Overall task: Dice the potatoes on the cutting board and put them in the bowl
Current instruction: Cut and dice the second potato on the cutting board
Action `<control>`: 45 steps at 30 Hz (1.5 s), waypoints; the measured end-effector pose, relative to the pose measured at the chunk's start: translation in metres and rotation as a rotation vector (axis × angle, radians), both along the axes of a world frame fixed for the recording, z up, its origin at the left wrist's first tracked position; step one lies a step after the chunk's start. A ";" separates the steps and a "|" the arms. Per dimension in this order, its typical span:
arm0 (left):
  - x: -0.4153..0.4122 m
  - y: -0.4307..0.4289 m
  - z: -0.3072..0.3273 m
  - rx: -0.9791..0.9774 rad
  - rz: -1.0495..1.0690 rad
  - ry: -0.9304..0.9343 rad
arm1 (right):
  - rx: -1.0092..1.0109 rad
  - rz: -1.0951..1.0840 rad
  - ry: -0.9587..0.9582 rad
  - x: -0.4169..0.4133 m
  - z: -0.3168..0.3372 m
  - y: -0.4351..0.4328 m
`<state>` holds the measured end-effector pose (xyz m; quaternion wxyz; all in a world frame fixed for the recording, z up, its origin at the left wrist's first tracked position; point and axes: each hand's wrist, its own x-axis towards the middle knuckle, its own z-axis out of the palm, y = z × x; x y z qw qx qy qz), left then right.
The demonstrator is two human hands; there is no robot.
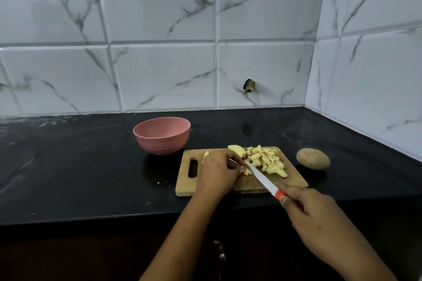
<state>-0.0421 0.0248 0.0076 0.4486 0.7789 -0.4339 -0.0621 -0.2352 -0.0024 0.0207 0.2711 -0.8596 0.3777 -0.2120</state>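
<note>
A wooden cutting board (292, 181) lies on the black counter. On its far right part sits a pile of diced potato (266, 161), with a larger uncut piece (237, 150) at the back. My left hand (219, 172) presses down on the board over a potato piece, mostly hidden under my fingers. In my right hand (317, 219) is a white-bladed knife (262, 178) with an orange collar, its tip by my left fingertips. The pink bowl (162, 136) stands behind the board's left end, and no potato shows in it.
A whole unpeeled potato (313, 158) rests on the counter right of the board. A tiled wall runs behind and along the right side. The counter's front edge (91, 219) is close to me. Bare counter stretches to the left of the bowl.
</note>
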 end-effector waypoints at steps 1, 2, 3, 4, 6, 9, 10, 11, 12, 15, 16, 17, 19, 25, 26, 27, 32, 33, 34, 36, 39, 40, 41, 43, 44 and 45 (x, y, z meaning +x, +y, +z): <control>0.003 0.001 0.000 -0.042 0.019 0.046 | -0.013 0.003 0.009 0.002 0.001 0.003; 0.007 0.004 -0.001 -0.096 0.051 0.070 | -0.031 0.017 0.027 0.005 0.002 0.006; 0.013 0.008 -0.001 -0.156 0.099 0.061 | -0.052 0.037 0.051 0.009 0.003 0.009; 0.020 0.013 -0.002 -0.213 0.159 0.034 | -0.068 0.059 0.081 0.013 0.003 0.011; 0.033 0.020 -0.002 -0.257 0.265 -0.040 | -0.095 0.079 0.141 0.023 0.000 0.010; 0.044 0.021 -0.004 0.024 0.302 -0.202 | -0.134 0.029 0.191 0.028 -0.002 0.003; 0.044 0.020 -0.004 0.166 0.295 -0.241 | -0.134 0.015 0.198 0.027 -0.001 0.000; 0.044 0.018 -0.004 0.273 0.289 -0.282 | -0.131 0.004 0.199 0.025 0.000 -0.004; 0.042 0.016 -0.004 0.322 0.283 -0.321 | -0.126 -0.004 0.197 0.021 0.001 -0.006; 0.038 0.014 -0.006 0.267 0.292 -0.351 | -0.144 -0.038 0.160 0.014 0.004 -0.009; 0.038 0.016 -0.007 0.214 0.308 -0.326 | -0.161 -0.051 0.152 0.013 0.004 -0.009; 0.038 0.018 -0.008 0.155 0.318 -0.296 | -0.174 -0.060 0.146 0.013 0.003 -0.008; 0.037 0.023 -0.009 0.057 0.326 -0.250 | -0.163 -0.046 0.135 0.015 0.004 -0.004; 0.028 0.041 -0.010 -0.011 0.212 -0.147 | -0.153 -0.021 0.148 0.019 0.003 0.001; 0.027 0.043 -0.009 0.013 0.158 -0.139 | -0.156 -0.023 0.148 0.018 0.003 0.000; 0.025 0.046 -0.008 0.043 0.110 -0.129 | -0.159 -0.019 0.142 0.017 0.003 0.000; 0.015 0.047 0.001 0.153 0.076 -0.117 | -0.226 0.023 0.082 0.020 0.006 0.015; 0.013 0.046 0.002 0.155 0.098 -0.126 | -0.251 0.023 0.077 0.022 0.005 0.019; 0.011 0.046 0.002 0.152 0.118 -0.129 | -0.268 0.022 0.084 0.024 0.004 0.022; 0.010 0.045 0.003 0.157 0.137 -0.103 | -0.278 0.024 0.106 0.027 0.002 0.026; 0.012 0.044 0.006 0.171 0.148 -0.004 | -0.292 0.020 0.104 0.030 0.000 0.028; 0.012 0.044 0.007 0.167 0.154 0.021 | -0.304 0.019 0.099 0.030 -0.001 0.028; 0.013 0.043 0.006 0.160 0.159 0.032 | -0.317 0.016 0.093 0.031 -0.001 0.028; 0.013 0.043 0.004 0.140 0.158 0.021 | -0.331 0.011 0.107 0.033 -0.002 0.029; 0.013 0.043 0.003 0.128 0.157 0.004 | -0.329 0.011 0.134 0.035 -0.002 0.029; 0.012 0.043 0.000 0.119 0.158 -0.021 | -0.327 0.014 0.169 0.037 -0.002 0.028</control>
